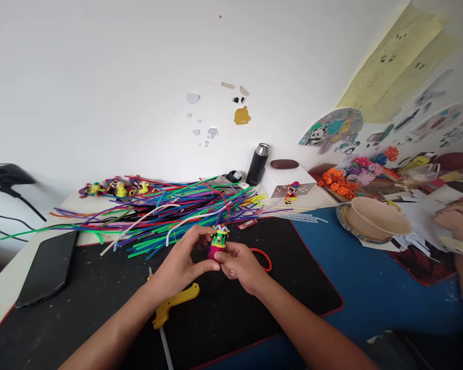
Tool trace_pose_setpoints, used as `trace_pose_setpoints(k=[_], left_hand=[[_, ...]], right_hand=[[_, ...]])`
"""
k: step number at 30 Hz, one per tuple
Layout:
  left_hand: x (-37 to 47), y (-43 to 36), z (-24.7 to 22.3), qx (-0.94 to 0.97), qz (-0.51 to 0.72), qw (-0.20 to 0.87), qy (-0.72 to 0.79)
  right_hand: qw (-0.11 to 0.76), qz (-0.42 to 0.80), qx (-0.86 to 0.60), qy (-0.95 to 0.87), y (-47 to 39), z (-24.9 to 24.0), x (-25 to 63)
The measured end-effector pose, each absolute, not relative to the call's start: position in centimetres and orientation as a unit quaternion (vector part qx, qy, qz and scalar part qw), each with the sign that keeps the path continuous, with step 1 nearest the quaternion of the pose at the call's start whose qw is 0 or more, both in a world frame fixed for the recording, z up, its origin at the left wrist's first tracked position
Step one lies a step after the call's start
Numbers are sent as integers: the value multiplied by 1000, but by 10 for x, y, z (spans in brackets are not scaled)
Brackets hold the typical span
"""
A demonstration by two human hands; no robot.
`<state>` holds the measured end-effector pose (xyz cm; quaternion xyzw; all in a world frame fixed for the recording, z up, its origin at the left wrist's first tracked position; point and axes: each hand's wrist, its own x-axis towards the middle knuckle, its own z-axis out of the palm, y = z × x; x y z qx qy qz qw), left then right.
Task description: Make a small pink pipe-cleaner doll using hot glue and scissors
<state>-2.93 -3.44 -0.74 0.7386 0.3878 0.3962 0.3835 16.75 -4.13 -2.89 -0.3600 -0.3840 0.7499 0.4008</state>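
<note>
A small pipe-cleaner doll [219, 237] with a green face, yellow band and magenta body is held upright above the black mat [289, 267]. My right hand [239, 264] grips its lower body, with the thumb across the front. From the other side, my left hand [187, 254] closes on it, its thumb at the base and its fingers by the head. A yellow glue gun [177, 303] lies under my left forearm, partly hidden. Beside my right wrist shows a red loop-shaped handle [263, 257]; the rest of that tool is covered.
Behind my hands spreads a heap of coloured pipe cleaners [158, 213]. A phone [48, 268] lies left. Finished dolls [118, 186], a black thermos [257, 164] and a white box [289, 180] stand along the wall. At right are a bowl [380, 216] and another person's hand [457, 221].
</note>
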Motion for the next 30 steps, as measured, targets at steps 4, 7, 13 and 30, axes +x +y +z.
trace_pose_setpoints(k=[4, 7, 13, 30], left_hand=[[-29, -34, -8, 735, 393, 396, 384], [-29, -34, -9, 725, 390, 413, 389], [-29, -35, -11, 692, 386, 481, 375], [-28, -37, -11, 648, 340, 580, 358]], right_hand=[[399, 747, -366, -387, -42, -31, 167], [396, 743, -373, -390, -42, -32, 168], [396, 743, -369, -394, -41, -31, 169], [391, 745, -372, -393, -44, -36, 169]])
